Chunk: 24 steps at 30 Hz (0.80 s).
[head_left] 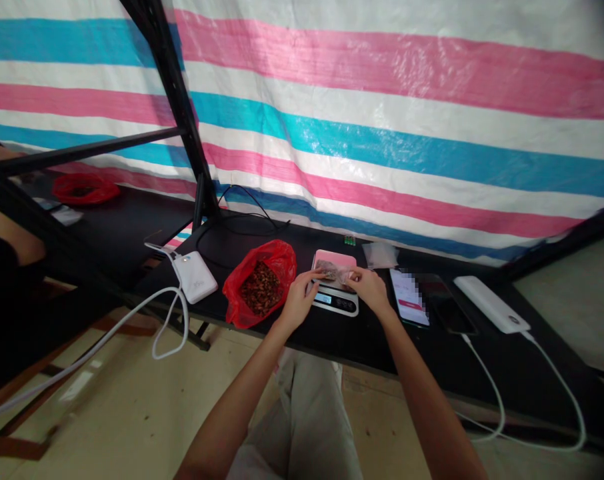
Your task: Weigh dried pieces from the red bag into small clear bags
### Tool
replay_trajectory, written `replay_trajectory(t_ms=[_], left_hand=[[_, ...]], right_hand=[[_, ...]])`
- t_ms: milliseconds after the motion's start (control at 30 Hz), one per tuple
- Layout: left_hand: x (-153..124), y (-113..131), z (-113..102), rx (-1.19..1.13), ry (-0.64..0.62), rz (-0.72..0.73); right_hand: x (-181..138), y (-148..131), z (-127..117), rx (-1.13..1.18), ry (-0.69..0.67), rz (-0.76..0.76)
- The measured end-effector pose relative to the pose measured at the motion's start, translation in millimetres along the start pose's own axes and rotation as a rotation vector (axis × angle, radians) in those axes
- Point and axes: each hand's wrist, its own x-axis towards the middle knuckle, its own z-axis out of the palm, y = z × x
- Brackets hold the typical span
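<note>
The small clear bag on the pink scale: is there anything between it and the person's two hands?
Nothing visible stands between them. The left hand and the right hand both already touch the small clear bag, which lies on the pink scale. The red bag sits off to the left, out of the way.

A red bag (pixel 260 283) of brown pieces sits on the black table (pixel 292 333) beside a pink-topped scale (pixel 335 288), white power banks (pixel 195 276) (white cables too), against a pink-, blue- and white-striped tarpaulin (pixel 382 120).
</note>
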Motion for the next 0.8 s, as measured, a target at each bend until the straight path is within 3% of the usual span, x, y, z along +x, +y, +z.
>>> replay_trajectory(t_ms=[600, 800], left_hand=[[-0.6, -2.9, -4.6, 0.1, 0.115, -0.094], [-0.8, -12.1, 2.8, 0.145, 0.048, -0.08]], right_hand=[[-3.1, -2.3, -2.4, -0.048, -0.013, -0.073], [-5.4, 1.9, -6.8, -0.005, -0.032, -0.075]])
